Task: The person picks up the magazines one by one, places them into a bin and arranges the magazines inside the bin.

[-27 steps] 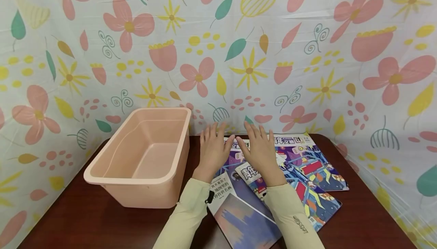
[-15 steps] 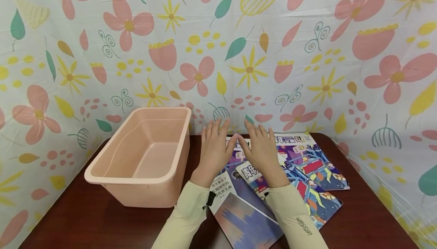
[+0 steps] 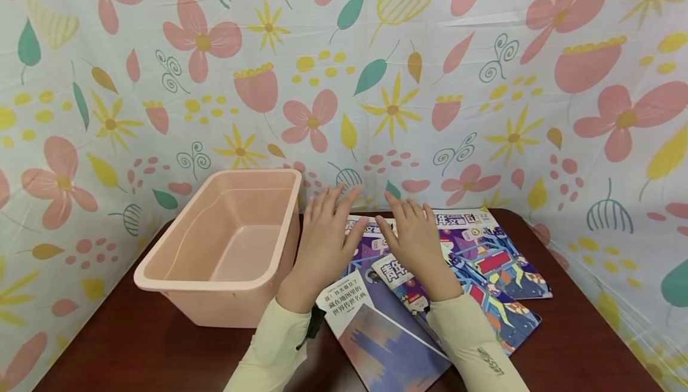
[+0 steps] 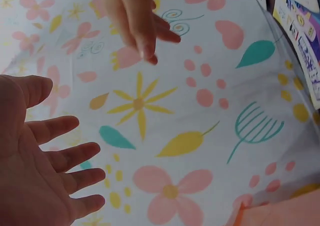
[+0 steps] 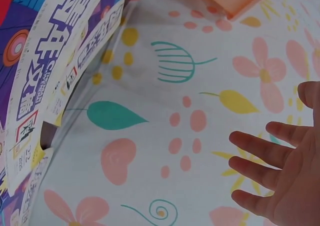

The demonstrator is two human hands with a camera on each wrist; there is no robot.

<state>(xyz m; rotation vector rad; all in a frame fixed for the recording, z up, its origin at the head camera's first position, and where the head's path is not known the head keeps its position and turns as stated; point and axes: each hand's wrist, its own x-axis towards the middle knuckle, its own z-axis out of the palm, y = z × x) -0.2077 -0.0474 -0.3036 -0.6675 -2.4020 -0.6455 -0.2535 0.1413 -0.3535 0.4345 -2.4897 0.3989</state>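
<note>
In the head view my left hand [image 3: 324,242] hovers with fingers spread between the bin and the magazines, holding nothing. My right hand [image 3: 416,245] is held over the magazines, its fingers also extended and nothing in them. Beneath the hands lie several colourful magazines [image 3: 497,257], overlapping on the table. A book [image 3: 387,344] with a white, blue and brown cover lies nearest the front, partly under a magazine. Both wrist views show spread fingers in front of the patterned cloth, with magazine edges at one side.
A peach plastic bin [image 3: 249,284] stands on the left of the dark wooden table [image 3: 177,353], its inside bare. Behind the table hangs a white cloth [image 3: 344,75] printed with flowers and leaves.
My left hand has shifted slightly left and away from the right hand; the thumbs, close together before, are now apart. The bin, magazines and book stay in place.
</note>
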